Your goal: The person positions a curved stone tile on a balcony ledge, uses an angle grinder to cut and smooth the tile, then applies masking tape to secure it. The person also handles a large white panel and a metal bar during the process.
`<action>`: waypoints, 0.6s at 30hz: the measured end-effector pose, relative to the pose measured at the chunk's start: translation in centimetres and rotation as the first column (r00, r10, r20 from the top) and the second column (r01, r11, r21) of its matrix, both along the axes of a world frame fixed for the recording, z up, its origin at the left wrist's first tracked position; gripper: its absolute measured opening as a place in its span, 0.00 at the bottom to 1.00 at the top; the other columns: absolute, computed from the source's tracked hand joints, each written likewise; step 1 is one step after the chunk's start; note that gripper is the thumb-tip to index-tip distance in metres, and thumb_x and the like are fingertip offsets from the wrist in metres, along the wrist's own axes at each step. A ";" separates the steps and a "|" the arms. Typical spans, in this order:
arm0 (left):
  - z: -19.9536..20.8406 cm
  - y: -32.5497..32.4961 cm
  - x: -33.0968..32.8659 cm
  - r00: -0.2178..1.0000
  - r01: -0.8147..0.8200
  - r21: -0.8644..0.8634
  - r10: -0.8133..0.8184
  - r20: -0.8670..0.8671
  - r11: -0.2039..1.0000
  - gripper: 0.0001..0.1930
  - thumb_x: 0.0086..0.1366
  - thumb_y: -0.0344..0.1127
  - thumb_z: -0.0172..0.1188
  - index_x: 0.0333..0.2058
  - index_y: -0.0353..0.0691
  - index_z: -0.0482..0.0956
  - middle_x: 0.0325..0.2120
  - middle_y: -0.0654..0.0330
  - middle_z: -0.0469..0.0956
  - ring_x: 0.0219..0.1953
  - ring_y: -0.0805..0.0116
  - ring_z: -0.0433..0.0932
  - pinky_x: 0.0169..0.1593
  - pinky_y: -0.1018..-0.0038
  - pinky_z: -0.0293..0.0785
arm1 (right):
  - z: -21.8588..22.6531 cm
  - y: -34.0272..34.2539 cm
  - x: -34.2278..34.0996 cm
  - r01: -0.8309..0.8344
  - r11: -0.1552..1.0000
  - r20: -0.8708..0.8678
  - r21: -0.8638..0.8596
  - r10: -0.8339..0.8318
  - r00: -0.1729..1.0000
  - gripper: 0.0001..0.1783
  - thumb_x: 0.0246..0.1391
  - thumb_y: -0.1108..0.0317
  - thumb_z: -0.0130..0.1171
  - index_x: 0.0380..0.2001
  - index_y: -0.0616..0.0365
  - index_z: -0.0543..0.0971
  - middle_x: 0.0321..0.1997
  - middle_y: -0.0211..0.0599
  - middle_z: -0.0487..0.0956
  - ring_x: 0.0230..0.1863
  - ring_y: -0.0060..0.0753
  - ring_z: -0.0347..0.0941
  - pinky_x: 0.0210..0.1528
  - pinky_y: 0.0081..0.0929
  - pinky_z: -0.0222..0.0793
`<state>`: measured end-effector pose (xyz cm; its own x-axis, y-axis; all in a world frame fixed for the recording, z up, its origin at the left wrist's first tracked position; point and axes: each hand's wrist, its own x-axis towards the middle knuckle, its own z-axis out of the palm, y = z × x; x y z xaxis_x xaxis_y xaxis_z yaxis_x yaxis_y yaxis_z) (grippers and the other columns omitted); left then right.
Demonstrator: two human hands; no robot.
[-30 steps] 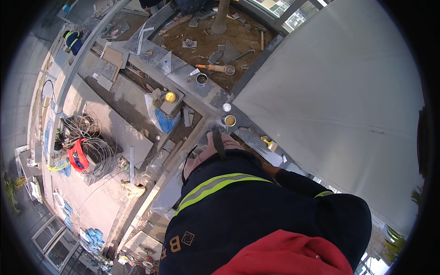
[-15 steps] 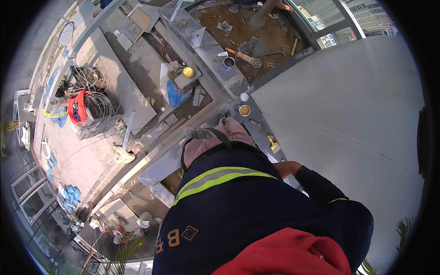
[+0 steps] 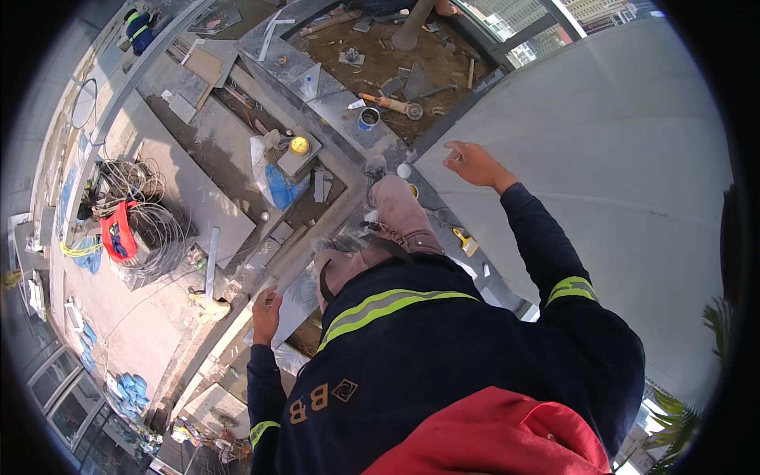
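Observation:
My right hand (image 3: 480, 166) is held out ahead in front of the large pale panel, thumb and fingers apart, with nothing in it. Low on the left, my left hand (image 3: 267, 317) hangs beside my thigh; its fingers are loosely bent and apart, and no object shows in them. Below my right hand, on the stone ledge, are a small white tub (image 3: 404, 170) and a can (image 3: 414, 191) partly hidden by my knee. Farther along that ledge lie a trowel (image 3: 437, 212) and a yellow-handled brush (image 3: 466, 242).
An orange angle grinder (image 3: 393, 104) lies in the dirt bed, near a dark bucket (image 3: 369, 119) on its edge. Coiled cable (image 3: 162, 229) and a red bag (image 3: 119, 231) are at left. A yellow pot (image 3: 299, 146) stands on a block. A person (image 3: 140, 32) crouches far left.
My right hand has moved from beside my hip to out ahead. My left hand has come into view, and one knee now reaches farther forward. The view has shifted, showing the crouching person more fully.

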<state>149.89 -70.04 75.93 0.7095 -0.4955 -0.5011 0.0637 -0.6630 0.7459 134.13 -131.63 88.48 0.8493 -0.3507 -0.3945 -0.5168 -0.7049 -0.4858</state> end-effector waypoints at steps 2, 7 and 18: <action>-1.6 -1.8 0.2 1.000 0.016 -0.012 -0.016 -0.008 1.000 0.20 0.67 0.38 0.64 0.53 0.31 0.80 0.36 0.51 0.82 0.38 0.63 0.81 0.45 0.69 0.78 | -1.4 -0.3 1.6 -0.057 0.998 0.001 0.016 0.057 0.998 0.29 0.61 0.60 0.62 0.60 0.68 0.74 0.43 0.52 0.86 0.47 0.54 0.81 0.51 0.42 0.74; -5.8 -7.5 0.0 0.994 0.099 0.244 -0.109 0.026 0.965 0.18 0.65 0.38 0.65 0.49 0.30 0.82 0.36 0.45 0.83 0.37 0.57 0.84 0.43 0.65 0.79 | -11.2 -4.2 4.2 -0.080 0.969 -0.066 0.236 0.098 0.993 0.29 0.59 0.56 0.62 0.58 0.62 0.76 0.42 0.53 0.85 0.48 0.57 0.80 0.50 0.47 0.74; -15.0 -45.7 11.2 0.983 0.172 0.325 -0.141 -0.118 0.930 0.23 0.70 0.40 0.60 0.57 0.30 0.75 0.47 0.45 0.77 0.45 0.54 0.79 0.47 0.60 0.76 | -38.6 -14.5 25.2 0.604 0.009 -0.396 0.797 -0.748 0.533 0.25 0.65 0.59 0.60 0.58 0.66 0.73 0.37 0.36 0.81 0.35 0.26 0.80 0.32 0.27 0.74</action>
<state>161.05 -115.79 60.94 0.5799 -0.3906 -0.7149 -0.0037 -0.8788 0.4772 159.31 -146.13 49.90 0.4745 -0.3766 -0.7956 -0.4131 0.7029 -0.5790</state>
